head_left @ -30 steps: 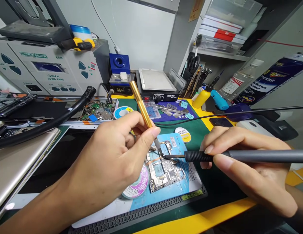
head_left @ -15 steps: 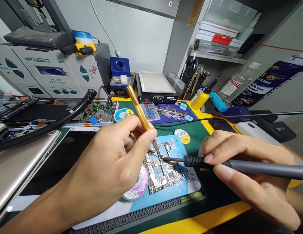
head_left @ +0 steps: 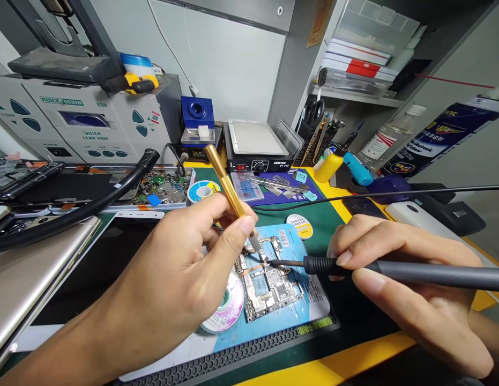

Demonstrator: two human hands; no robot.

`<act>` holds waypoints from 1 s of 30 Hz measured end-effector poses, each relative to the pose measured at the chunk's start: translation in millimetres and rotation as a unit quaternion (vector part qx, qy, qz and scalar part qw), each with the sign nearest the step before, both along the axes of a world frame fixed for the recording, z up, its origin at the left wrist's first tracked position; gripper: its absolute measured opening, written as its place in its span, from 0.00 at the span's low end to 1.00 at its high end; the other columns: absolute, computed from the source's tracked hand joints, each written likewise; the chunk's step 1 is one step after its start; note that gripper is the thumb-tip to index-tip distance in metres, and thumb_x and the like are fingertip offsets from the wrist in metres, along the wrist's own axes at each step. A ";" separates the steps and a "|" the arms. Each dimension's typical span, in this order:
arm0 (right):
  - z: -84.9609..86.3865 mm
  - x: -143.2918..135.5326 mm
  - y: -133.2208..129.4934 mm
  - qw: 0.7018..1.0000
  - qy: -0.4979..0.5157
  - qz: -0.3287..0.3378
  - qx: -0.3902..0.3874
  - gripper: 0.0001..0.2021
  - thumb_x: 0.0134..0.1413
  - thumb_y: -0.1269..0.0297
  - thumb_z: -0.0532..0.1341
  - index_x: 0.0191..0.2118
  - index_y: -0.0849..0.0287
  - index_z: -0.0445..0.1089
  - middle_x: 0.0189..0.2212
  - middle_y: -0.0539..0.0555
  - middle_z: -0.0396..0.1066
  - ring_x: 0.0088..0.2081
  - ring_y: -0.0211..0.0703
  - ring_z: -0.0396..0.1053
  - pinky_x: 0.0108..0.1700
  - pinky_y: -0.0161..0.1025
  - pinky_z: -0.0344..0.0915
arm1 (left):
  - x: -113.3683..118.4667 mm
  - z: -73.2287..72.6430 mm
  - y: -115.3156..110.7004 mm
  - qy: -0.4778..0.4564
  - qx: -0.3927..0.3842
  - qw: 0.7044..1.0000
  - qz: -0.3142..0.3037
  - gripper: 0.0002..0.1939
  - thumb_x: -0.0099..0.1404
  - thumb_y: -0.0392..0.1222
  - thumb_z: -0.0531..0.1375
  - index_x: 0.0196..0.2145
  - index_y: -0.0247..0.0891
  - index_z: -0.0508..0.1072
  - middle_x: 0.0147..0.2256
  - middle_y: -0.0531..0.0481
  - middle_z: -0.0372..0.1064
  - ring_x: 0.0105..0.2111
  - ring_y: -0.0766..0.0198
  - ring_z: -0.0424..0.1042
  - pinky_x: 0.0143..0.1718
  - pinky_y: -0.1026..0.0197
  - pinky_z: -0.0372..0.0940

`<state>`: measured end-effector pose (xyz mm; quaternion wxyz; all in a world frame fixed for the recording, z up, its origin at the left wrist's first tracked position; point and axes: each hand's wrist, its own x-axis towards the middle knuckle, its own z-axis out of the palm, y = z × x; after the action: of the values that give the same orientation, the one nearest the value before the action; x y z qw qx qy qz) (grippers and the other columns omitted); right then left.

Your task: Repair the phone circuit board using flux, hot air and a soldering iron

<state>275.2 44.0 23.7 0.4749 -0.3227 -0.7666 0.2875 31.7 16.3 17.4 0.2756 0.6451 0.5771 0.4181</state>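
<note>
Since a second ago, our gold-handled hobby knife (head_left: pixel 227 186) has leaned further left and our soldering iron (head_left: pixel 324 266) has dipped at its rear. Our left hand (head_left: pixel 188 262) pinches the knife, our right hand (head_left: pixel 410 289) the iron; both tips converge on the circuit board (head_left: pixel 278 292) atop the blue pad (head_left: pixel 249 332). Copper braid (head_left: pixel 253 268) still crosses it, so work there seems unfinished; finer detail is too small to read.

Your green-and-yellow tabletop (head_left: pixel 324 217) bears a honeycomb-edged dark base (head_left: pixel 233 355), a white-framed screen (head_left: pixel 92 268), a round disc (head_left: pixel 300 225) and, apparently, a dark phone (head_left: pixel 360 208).
</note>
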 end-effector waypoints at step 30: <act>-5.4 2.4 5.9 0.996 -0.013 0.056 0.063 0.14 0.47 0.81 0.60 0.33 0.55 0.77 0.25 0.50 0.75 0.29 0.41 0.74 0.33 0.38 0.70 | 4.3 -1.6 4.8 -0.126 -0.039 0.991 -0.016 0.12 0.68 0.48 0.63 0.46 0.42 0.75 0.41 0.52 0.80 0.40 0.66 0.81 0.37 0.74 0.73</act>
<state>277.5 49.9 18.3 0.4674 -0.2522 -0.8063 0.2605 36.0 21.1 15.8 0.3779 0.5848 0.5434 0.4689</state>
